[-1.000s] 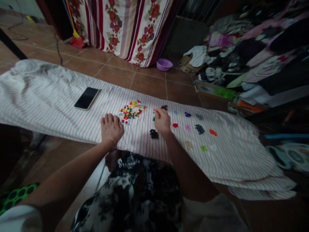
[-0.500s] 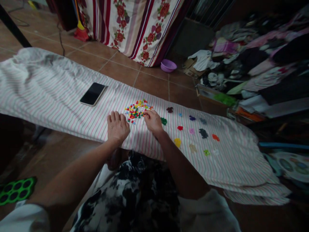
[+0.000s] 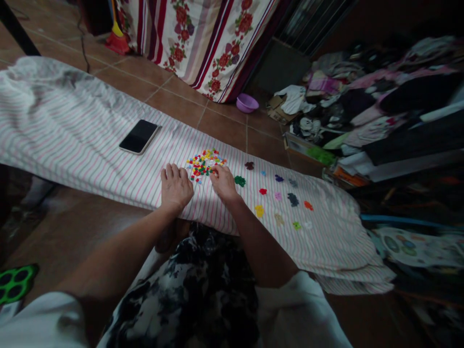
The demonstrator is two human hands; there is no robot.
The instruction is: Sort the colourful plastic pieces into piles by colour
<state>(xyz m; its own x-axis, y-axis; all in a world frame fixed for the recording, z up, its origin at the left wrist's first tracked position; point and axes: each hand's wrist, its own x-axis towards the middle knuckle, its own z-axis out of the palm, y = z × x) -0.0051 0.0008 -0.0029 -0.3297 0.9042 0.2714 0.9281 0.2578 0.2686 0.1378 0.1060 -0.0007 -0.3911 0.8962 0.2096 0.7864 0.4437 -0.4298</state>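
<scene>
My left hand [image 3: 176, 186] lies flat, palm down, on the striped cloth [image 3: 97, 140], just left of a mixed pile of small coloured pieces [image 3: 203, 162]. At the right edge of that pile, my right hand [image 3: 224, 183] has its fingers pinched together; whatever may be between them is too small to name. Right of it are single-colour heaps: dark green [image 3: 239, 181], brown [image 3: 249, 165], red [image 3: 263, 191], yellow [image 3: 259, 210], dark grey [image 3: 293, 199], orange [image 3: 308, 205] and several others.
A phone [image 3: 140, 137] lies on the cloth, left of the mixed pile. Beyond the cloth, a purple bowl [image 3: 247, 103] sits on the tiled floor by a flowered curtain [image 3: 195, 43]. Clothes [image 3: 362, 101] are heaped at the right.
The view has shifted, so the cloth's right part and its heaps appear further left. My right hand stays at the pile, slightly lower against it; my left hand rests in place.
</scene>
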